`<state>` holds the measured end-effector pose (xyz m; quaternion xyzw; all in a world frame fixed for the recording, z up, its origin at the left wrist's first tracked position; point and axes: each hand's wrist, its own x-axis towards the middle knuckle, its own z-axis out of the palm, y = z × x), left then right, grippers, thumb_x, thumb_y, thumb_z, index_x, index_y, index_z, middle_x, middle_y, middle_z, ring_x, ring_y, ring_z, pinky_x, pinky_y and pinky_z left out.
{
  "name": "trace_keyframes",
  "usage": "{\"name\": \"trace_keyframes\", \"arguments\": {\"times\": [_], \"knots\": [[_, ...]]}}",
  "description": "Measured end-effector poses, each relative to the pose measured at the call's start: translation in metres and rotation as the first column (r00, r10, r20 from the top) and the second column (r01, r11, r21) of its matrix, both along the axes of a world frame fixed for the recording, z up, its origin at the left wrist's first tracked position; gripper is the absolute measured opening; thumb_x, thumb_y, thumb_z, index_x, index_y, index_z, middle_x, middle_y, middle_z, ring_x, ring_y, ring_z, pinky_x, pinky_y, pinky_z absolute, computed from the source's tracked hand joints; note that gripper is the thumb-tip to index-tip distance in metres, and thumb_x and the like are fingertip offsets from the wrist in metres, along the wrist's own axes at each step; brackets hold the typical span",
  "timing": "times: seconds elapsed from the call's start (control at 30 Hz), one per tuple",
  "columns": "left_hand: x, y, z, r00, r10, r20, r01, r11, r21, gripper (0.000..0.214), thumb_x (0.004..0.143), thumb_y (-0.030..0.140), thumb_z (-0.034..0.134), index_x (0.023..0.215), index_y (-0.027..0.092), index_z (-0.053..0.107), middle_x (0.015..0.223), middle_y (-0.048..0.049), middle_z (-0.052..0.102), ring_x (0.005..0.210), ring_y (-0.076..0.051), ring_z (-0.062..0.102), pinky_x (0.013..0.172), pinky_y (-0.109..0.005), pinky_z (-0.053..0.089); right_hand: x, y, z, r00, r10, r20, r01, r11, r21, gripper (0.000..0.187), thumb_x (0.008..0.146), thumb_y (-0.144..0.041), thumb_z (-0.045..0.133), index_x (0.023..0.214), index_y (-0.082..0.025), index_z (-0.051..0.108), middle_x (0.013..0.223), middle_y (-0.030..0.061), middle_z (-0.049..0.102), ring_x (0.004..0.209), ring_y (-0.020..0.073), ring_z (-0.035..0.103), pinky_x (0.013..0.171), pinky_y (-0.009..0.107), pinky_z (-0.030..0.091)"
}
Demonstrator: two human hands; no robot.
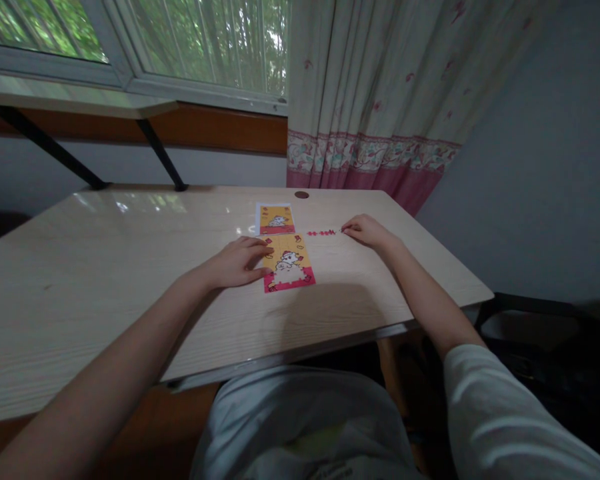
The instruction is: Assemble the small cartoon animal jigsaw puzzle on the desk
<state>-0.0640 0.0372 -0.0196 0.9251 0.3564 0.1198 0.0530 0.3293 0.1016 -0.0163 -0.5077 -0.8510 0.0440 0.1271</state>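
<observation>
A partly assembled jigsaw puzzle, orange above and red below with a white cartoon animal, lies on the table; a jagged gap in its lower middle shows bare wood. My left hand rests at the puzzle's left edge, fingers apart and fingertips on it. Right of the puzzle runs a short row of small red puzzle pieces. At the right end of that row, my right hand pinches a small dark puzzle piece, mostly covered by the fingertips. Touching or near the puzzle's top edge is a reference picture with a similar design.
The pale wooden table has a round cable hole near its back edge. A raised shelf on black struts stands at the back left. Behind are a window and a flowered curtain. A dark chair is at the right.
</observation>
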Motion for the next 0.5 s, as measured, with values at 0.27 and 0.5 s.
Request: {"name": "trace_keyframes", "arguments": {"times": [0.27,0.5], "knots": [[0.0011,0.0001,-0.0007,1.000,0.008,-0.006,-0.008,1.000,-0.010,0.057,0.084,0.053,0.051,0.122,0.011,0.063,0.130,-0.0196,0.059,0.120,-0.033,0.054,0.104,-0.050,0.041,-0.0025,0.0013,-0.0035,0.999,0.028,-0.017,-0.028,1.000,0.008,0.023,0.084,-0.023,0.059,0.097,-0.016,0.076,0.094,0.0085,0.075,0.083,0.0180,0.067,0.080,0.027,0.048],[0.0005,0.0006,-0.0009,1.000,0.007,0.007,-0.007,1.000,-0.010,0.056,0.084,0.052,0.052,0.121,0.012,0.063,0.128,-0.0188,0.060,0.119,-0.033,0.055,0.104,-0.049,0.042,-0.0005,0.0019,-0.0051,0.999,0.015,-0.047,-0.016,1.000,-0.007,0.021,0.084,-0.022,0.060,0.095,-0.017,0.076,0.092,0.0074,0.075,0.080,0.0170,0.067,0.077,0.026,0.049]]}}
